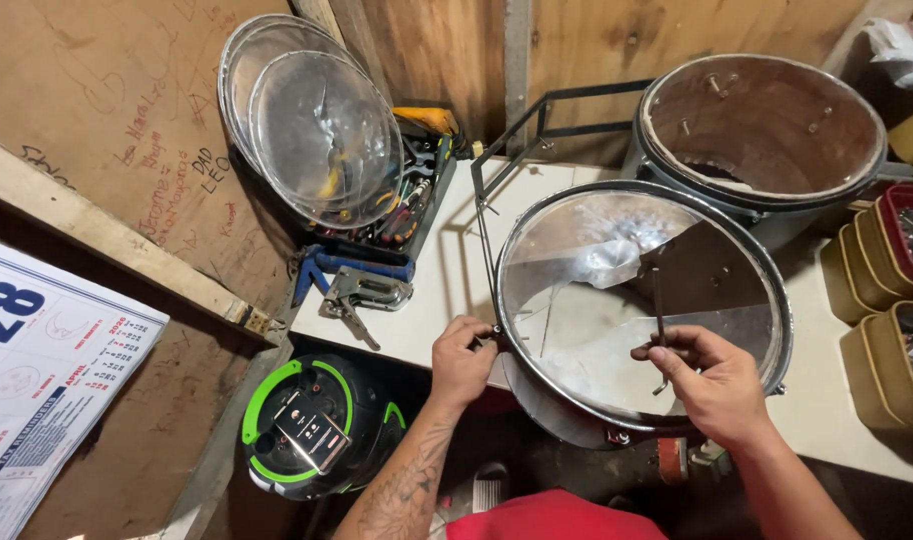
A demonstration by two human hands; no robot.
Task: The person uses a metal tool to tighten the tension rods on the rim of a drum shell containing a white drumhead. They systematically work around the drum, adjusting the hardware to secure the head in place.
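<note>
Left hand (464,358) pinches the chrome rim of a clear-skinned drum (641,300), right hand (712,378) grips a thin dark metal rod (659,318); skin already seated, rim fittings seemingly unfinished.

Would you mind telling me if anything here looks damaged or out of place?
Yes: the clear drumhead leaning against the wall looks cracked near its centre. The drum between the left hand and right hand overhangs the table edge.
</note>
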